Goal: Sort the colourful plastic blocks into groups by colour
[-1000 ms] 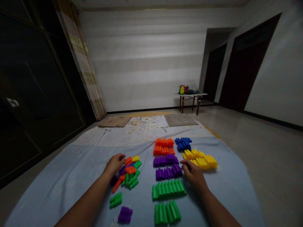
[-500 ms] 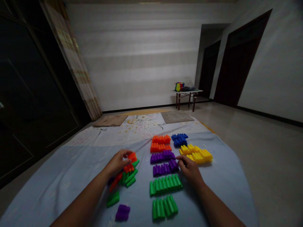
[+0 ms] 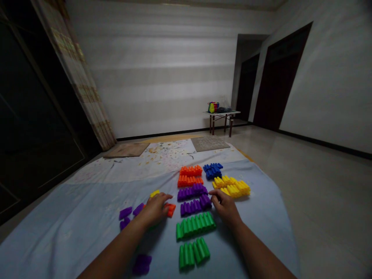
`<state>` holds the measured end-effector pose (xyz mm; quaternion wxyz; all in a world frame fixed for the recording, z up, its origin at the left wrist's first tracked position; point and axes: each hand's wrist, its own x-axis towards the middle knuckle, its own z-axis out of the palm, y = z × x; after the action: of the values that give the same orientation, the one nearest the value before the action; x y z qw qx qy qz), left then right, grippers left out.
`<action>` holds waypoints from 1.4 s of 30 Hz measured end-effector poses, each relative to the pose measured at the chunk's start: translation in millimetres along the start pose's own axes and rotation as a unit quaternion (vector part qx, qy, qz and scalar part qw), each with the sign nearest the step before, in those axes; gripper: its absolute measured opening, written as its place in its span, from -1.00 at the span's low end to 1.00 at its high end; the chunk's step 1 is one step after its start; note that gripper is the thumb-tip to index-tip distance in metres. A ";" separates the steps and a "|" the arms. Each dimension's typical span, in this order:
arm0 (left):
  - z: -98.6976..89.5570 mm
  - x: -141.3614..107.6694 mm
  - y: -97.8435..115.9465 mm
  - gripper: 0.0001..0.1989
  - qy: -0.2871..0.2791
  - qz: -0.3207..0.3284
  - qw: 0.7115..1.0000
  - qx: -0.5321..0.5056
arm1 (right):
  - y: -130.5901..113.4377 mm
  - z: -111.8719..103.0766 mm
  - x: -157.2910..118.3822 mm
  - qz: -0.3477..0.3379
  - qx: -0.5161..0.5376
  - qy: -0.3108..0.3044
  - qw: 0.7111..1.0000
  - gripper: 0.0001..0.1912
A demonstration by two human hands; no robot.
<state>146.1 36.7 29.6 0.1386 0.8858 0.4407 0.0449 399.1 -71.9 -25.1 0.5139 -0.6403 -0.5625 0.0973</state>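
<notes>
My left hand [image 3: 158, 209] is over a loose pile of small ribbed plastic pieces, its index finger stretched out and apart from the thumb. Under its fingers an orange piece [image 3: 171, 210] shows; the hand hides much of the pile. A yellow piece [image 3: 154, 193] lies just beyond the knuckles, and loose purple pieces [image 3: 125, 212] are by the wrist. My right hand [image 3: 228, 209] rests at the right end of the purple rows [image 3: 192, 208], its fingers bent and the tips slightly apart. I see nothing between them.
Orange rows [image 3: 190, 181], blue pieces [image 3: 213, 171] and yellow rows [image 3: 235, 189] lie farther back. Green rows [image 3: 196, 226] are nearer me. A cloth [image 3: 95, 217] covers the table. Two flat boards, one brown [image 3: 127, 150], one grey [image 3: 209, 143], lie at its far side.
My left hand has moved right across the pile, uncovering purple and yellow pieces and covering the green ones. My right hand stays by the purple rows. The view has turned slightly right.
</notes>
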 end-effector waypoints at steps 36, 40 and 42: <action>-28.1 82.2 13.2 -0.47 0.134 -0.002 0.987 -0.086 | -0.4 3.2 3.4 -0.018 -0.007 0.004 1.000 -0.73; -30.0 108.4 26.4 -0.47 0.131 0.000 0.987 -0.088 | -3.1 3.9 4.1 -0.019 0.000 0.007 1.000 -0.75; -28.7 123.1 33.7 -0.47 0.129 -0.002 0.988 -0.084 | -4.5 4.2 4.4 -0.016 0.006 0.008 1.000 -0.76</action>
<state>241.0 121.0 61.4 0.1541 0.8570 0.4510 0.1957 394.9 -66.7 -21.5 0.5238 -0.6289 -0.5679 0.0876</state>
